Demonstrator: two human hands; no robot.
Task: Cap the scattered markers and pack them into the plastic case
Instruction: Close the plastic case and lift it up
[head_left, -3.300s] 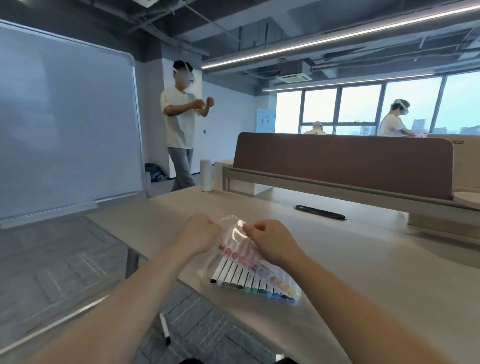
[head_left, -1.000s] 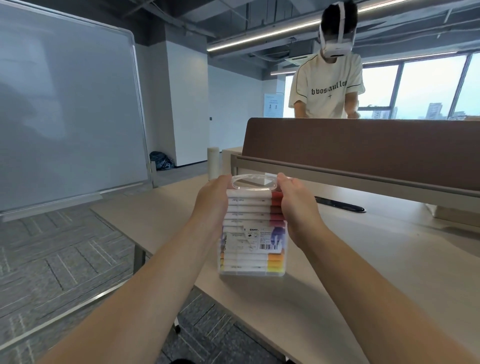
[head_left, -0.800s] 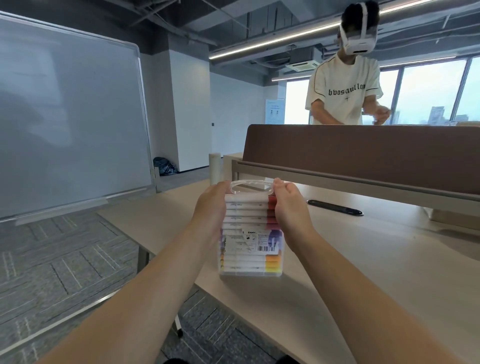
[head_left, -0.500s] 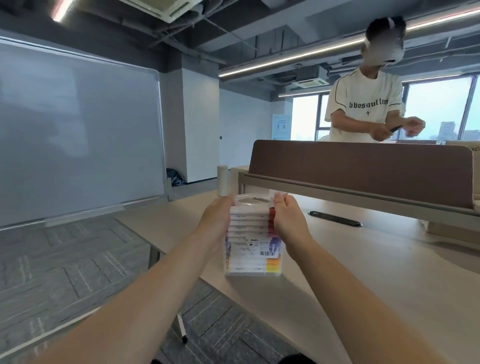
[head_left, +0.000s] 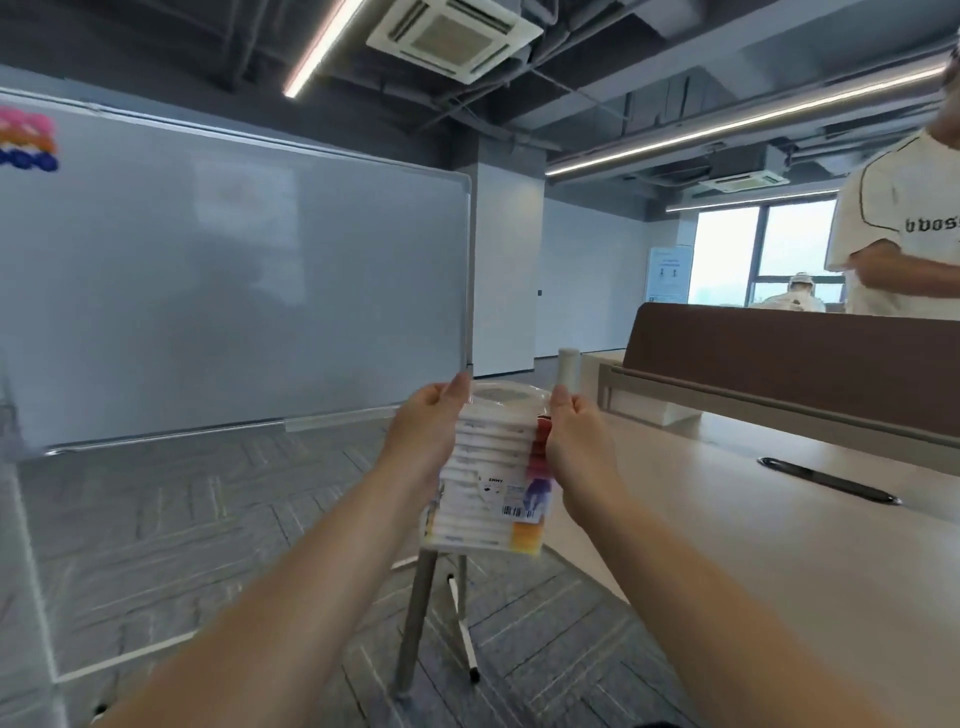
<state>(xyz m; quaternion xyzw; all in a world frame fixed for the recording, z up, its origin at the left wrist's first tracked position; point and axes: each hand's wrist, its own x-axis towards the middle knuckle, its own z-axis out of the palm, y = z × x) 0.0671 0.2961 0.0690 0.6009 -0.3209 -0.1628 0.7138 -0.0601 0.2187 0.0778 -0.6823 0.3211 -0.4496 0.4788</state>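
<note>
The clear plastic case (head_left: 493, 478) stands upright between my hands, lifted off the table near its left corner. It is packed with a stack of white markers, their coloured caps showing at the right side. A barcode label is on its face and a loop handle is at its top. My left hand (head_left: 423, 441) holds the case's left edge, thumb up by the handle. My right hand (head_left: 576, 441) grips the right edge with curled fingers.
The light wooden table (head_left: 753, 545) stretches right, with a black cable slot (head_left: 828, 480) and a brown divider panel (head_left: 795, 364) behind. A whiteboard (head_left: 234, 280) stands left. A loose marker (head_left: 462, 629) lies on the floor. A person in a white shirt (head_left: 904, 234) stands beyond the divider.
The case went from lying flat on the table to upright in both hands, then lifted off the table. My view swung left toward the whiteboard.
</note>
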